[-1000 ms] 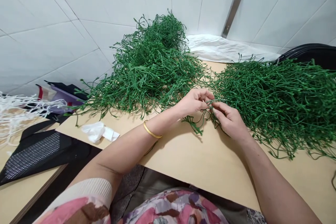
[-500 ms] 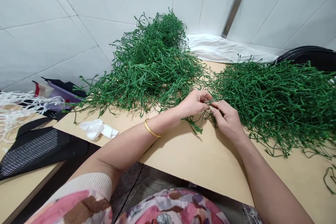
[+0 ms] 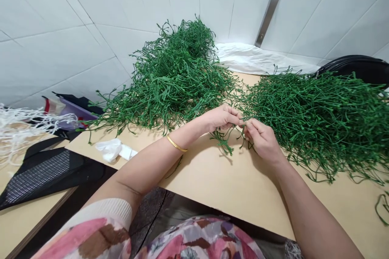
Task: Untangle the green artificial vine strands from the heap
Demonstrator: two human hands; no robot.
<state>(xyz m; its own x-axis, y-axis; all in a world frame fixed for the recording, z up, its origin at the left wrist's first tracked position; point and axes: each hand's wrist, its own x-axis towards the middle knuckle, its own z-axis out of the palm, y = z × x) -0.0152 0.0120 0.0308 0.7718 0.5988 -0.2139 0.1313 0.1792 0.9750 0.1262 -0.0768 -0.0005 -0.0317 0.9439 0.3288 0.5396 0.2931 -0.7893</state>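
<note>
My left hand (image 3: 224,117) and my right hand (image 3: 261,138) meet over the tabletop, fingertips pinched together and nearly touching. Between them they grip thin green cord, mostly hidden by the fingers. Below my left hand dangles a small bunch of green cord ends (image 3: 223,142) with knobby tips. Behind that hand rises a tall tangled heap of green cords (image 3: 179,77). A second, wider pile of green cords (image 3: 322,117) lies just right of my right hand, strands mostly running sideways.
The light wooden table (image 3: 219,182) meets a white tiled wall. Crumpled white tissue (image 3: 112,149) sits at its left edge. Further left are white cords (image 3: 27,125) and a black mesh piece (image 3: 39,174). White cloth (image 3: 258,58) and a black rounded object (image 3: 358,66) stand behind.
My fingers have shifted on the cord: the left fingers have curled in more, and the right fingertips are drawn closer together. The view has tilted slightly up.
</note>
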